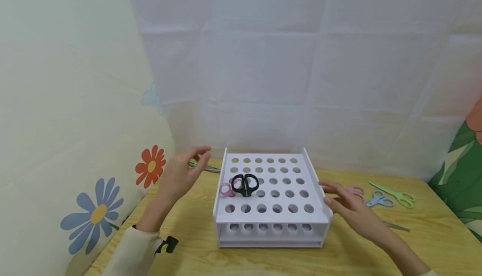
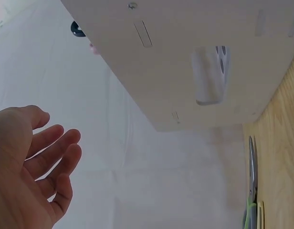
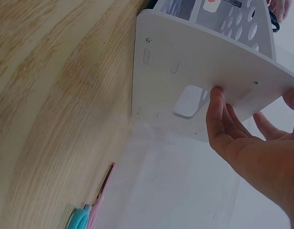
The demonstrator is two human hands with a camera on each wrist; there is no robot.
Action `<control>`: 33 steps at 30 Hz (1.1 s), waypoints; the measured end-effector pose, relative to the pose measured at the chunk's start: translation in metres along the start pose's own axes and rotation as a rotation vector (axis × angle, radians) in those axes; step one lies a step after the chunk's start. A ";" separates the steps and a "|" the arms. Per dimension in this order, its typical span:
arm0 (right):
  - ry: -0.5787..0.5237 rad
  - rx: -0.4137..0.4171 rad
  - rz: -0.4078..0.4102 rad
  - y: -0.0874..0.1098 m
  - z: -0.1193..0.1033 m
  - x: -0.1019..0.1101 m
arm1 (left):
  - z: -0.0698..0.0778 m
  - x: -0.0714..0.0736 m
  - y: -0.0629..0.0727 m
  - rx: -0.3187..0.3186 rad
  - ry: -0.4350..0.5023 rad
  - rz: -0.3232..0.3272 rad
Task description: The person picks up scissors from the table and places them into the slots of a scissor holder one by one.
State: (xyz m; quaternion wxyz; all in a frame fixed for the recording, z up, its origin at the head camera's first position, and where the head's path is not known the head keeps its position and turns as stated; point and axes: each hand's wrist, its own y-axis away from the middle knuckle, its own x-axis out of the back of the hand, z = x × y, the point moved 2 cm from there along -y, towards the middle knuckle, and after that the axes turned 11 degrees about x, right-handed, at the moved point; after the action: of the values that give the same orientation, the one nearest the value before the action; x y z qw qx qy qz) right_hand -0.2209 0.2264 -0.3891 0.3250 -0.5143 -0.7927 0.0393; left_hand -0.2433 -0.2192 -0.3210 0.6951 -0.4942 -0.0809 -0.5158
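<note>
A white rack [image 1: 287, 216] with rows of round holes stands on the table. Scissors with black handles [image 1: 245, 184] and a pair with pink handles [image 1: 226, 189] stand in holes on its left side. My left hand [image 1: 182, 174] hovers left of the rack with loosely bent fingers and holds nothing; in the left wrist view it is apart from the side panel [image 2: 161, 71]. Partly behind that hand in the head view lie scissors with green on the handle [image 1: 213, 169]. My right hand [image 1: 352, 211] touches the rack's right side panel [image 3: 171, 86], fingers against its outer face and thumb near its upper edge.
Right of the rack on the wooden table [image 1: 425, 246] lie green scissors [image 1: 404, 199], blue-handled scissors [image 1: 382, 200] and pink-handled scissors [image 1: 355, 191]. A metal blade [image 1: 397, 226] shows beyond my right wrist. White cloth [image 1: 263, 79] hangs behind.
</note>
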 end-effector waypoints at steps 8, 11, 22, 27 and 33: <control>-0.007 0.002 0.003 0.000 0.000 0.001 | -0.032 -0.005 -0.004 0.069 -0.101 -0.004; -0.007 0.007 0.003 0.000 -0.001 0.001 | -0.043 -0.009 -0.004 0.115 -0.127 -0.032; -0.004 0.012 0.005 0.000 -0.002 0.000 | -0.085 -0.018 0.000 0.263 -0.244 -0.194; 0.006 0.014 0.005 0.001 -0.001 0.000 | -0.101 -0.021 0.003 0.300 -0.321 -0.281; 0.006 0.009 0.005 0.000 0.001 0.001 | -0.122 -0.024 0.009 0.361 -0.362 -0.353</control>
State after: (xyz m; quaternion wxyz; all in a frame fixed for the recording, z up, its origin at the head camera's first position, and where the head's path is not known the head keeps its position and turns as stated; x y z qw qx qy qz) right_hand -0.2222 0.2272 -0.3897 0.3295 -0.5150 -0.7903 0.0420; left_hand -0.2957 -0.2981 -0.4022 0.6455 -0.4249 -0.3782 -0.5096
